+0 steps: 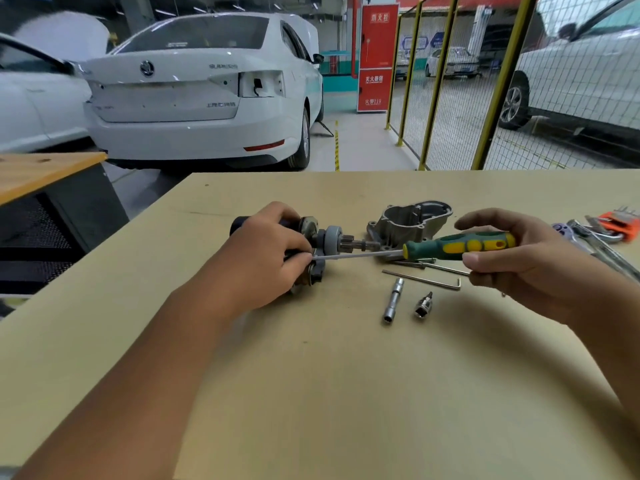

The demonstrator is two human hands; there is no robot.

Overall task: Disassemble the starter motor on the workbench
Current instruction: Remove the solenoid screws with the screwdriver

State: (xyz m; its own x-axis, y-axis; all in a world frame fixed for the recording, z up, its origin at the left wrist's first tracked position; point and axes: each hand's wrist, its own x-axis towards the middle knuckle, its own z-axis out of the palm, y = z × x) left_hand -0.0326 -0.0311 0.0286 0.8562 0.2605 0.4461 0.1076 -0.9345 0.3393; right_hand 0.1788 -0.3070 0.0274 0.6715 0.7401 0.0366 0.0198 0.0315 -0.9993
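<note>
On the workbench [311, 393] the starter motor [322, 237] lies sideways, shaft rightward; left hand [263, 251] grips it, right hand [519, 258] grips the screwdriver [457, 245].

Left arm: bare forearm reaching in from the lower left, angled up and rightward
Left hand [266, 251]: knuckles up, fingers curled round the starter motor [311, 237], holding it
Right arm: entering from the right edge
Right hand [519, 261]: thumb and curled fingers gripping the screwdriver [457, 247] handle, shaft aimed left
</note>
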